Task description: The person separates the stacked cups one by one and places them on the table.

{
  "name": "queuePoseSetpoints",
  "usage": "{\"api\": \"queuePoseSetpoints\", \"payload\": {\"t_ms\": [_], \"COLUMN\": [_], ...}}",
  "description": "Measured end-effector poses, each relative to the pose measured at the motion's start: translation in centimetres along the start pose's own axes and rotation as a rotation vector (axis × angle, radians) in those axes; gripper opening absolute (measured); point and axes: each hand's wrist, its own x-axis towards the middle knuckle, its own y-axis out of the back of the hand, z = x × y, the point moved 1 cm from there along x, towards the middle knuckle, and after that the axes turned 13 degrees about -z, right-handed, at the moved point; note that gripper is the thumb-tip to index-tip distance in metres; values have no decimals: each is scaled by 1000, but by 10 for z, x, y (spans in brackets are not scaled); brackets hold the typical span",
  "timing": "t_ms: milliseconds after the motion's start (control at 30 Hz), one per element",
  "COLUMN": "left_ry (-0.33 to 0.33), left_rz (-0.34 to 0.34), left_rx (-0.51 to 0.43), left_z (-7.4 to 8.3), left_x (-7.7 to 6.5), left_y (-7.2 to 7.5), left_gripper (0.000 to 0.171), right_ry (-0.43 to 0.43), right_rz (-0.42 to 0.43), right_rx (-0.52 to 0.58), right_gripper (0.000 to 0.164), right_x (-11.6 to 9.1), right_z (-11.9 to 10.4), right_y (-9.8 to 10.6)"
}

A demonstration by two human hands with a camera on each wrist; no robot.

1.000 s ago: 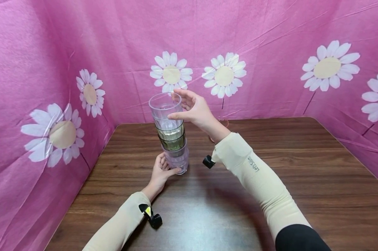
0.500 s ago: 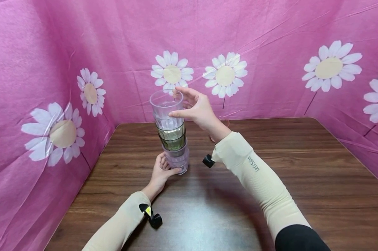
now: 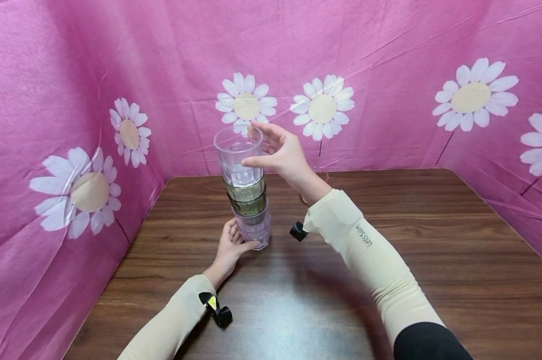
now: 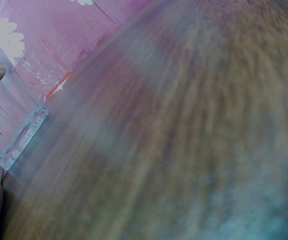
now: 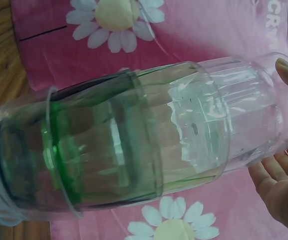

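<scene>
Several clear and green-tinted tumblers stand nested in a tall stack that leans slightly to the left. My left hand (image 3: 227, 248) grips the clear, faintly purple bottom tumbler (image 3: 256, 232) low down, thumb in front. In the left wrist view the thick base of this bottom tumbler (image 4: 14, 120) shows close to the tabletop. Up top, my right hand (image 3: 285, 156) holds the clear top tumbler (image 3: 228, 157) between thumb and fingers, on its right side. Between the two sit green tumblers (image 3: 249, 204); the right wrist view shows the darker green tumbler (image 5: 99, 140) close up.
The wood-grain table (image 3: 415, 240) spreads around the stack. A pink cloth (image 3: 172, 75) with daisies hangs behind and at both sides. Past my right wrist is a clear object with an orange edge (image 4: 59, 86), mostly hidden in the head view.
My right hand and the top tumbler have risen slightly, so more of that tumbler stands above the green ones. My left hand and the bottom tumbler have stayed put.
</scene>
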Motion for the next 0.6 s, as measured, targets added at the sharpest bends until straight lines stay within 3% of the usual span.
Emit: {"api": "queuePoseSetpoints", "payload": {"t_ms": [167,600], "left_ry": [-2,-10], "left_rz": [0,-10], "left_rx": [-6,-21], "left_z": [0,-3], "left_x": [0,0], "left_y": [0,1], "left_gripper": [79,80], "right_ry": [13,181], "right_rz": [33,78], "right_rx": [14,154], "right_gripper": [79,78], "right_x": [1,-2], "right_z": [-6,-20], "right_y": [2,0]}}
